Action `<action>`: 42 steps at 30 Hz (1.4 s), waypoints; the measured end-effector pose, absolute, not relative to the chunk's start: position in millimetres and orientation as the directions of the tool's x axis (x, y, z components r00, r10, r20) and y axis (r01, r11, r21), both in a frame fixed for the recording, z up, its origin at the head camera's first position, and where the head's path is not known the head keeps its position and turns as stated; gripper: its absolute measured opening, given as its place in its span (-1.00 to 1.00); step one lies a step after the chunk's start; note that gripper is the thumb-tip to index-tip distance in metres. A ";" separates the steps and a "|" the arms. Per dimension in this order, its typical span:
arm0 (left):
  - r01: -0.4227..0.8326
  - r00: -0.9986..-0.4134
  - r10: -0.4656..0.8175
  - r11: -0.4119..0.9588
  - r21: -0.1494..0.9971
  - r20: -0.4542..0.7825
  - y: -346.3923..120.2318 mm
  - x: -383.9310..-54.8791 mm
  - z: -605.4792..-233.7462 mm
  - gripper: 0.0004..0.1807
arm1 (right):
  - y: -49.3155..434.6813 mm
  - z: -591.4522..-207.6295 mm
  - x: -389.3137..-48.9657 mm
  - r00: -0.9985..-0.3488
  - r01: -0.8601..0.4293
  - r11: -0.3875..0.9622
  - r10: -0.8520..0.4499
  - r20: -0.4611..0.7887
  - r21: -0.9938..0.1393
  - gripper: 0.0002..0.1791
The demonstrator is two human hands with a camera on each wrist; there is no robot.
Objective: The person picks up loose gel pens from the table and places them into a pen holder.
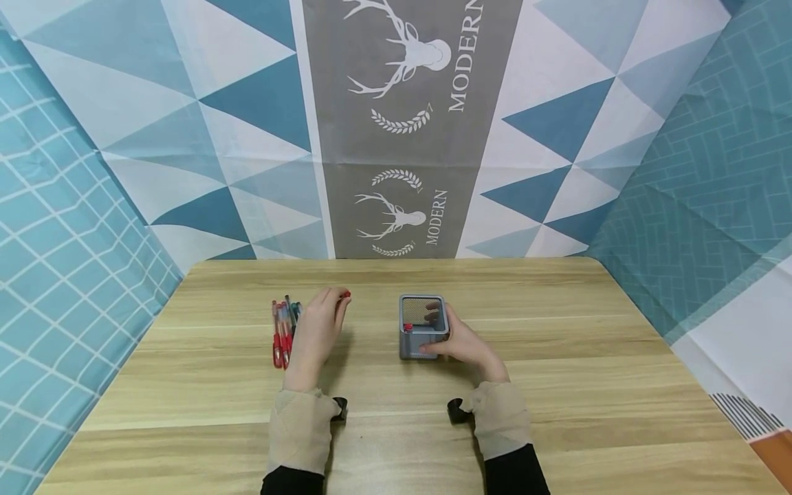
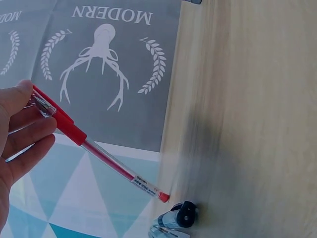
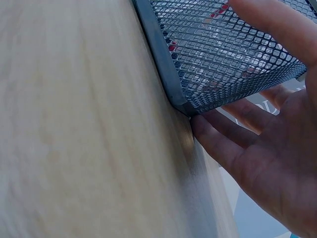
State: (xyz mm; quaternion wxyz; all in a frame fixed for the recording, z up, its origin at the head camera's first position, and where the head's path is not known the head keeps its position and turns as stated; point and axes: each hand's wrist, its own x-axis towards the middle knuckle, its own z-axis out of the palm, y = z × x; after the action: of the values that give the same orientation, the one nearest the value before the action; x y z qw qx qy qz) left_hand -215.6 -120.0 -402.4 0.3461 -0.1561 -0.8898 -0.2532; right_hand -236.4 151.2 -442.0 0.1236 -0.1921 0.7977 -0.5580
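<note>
My left hand (image 1: 317, 328) pinches a red-capped gel pen (image 2: 73, 132) by its capped end. In the left wrist view the clear barrel slants down, its red end close to other pens. On the right, my right hand (image 1: 467, 340) grips a grey mesh pen holder (image 1: 423, 346), thumb on the near side and fingers around the right and far sides. The holder stands on the table. Something red (image 1: 408, 327) shows inside it, and red bits appear through the mesh in the right wrist view. Beside the left hand lies a group of red and dark pens (image 1: 278, 347), partly hidden by that hand.
The wooden table (image 1: 396, 440) spans the lower view. Behind it hangs a patterned cloth (image 1: 260, 124) with triangles and deer heads, and blue cloths (image 1: 49, 261) hang at the sides. Each wrist wears a beige wrap with a small black device.
</note>
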 end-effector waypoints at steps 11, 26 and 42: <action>0.487 -0.643 0.081 0.811 0.324 0.762 -117.7 -214.8 -395.5 -0.87 | 151.0 -442.4 -237.8 -0.890 -0.192 0.306 -0.454 0.034 -0.932 -0.02; 0.538 -0.606 0.062 0.766 0.351 0.793 -110.3 -206.7 -379.0 -0.82 | 150.3 -434.7 -235.2 -0.882 -0.199 0.295 -0.470 0.039 -0.935 -0.05; 0.659 -0.502 0.035 0.662 0.356 0.864 -92.8 -188.3 -350.9 -0.82 | 147.3 -423.8 -227.6 -0.885 -0.180 0.308 -0.466 0.017 -0.934 -0.07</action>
State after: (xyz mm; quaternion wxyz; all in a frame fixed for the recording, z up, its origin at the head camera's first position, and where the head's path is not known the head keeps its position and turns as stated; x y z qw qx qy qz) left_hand -188.3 -92.8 -350.9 0.4484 -0.2186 -0.7938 -0.3478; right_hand -227.6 147.3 -423.8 0.1294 -0.2024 0.7981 -0.5525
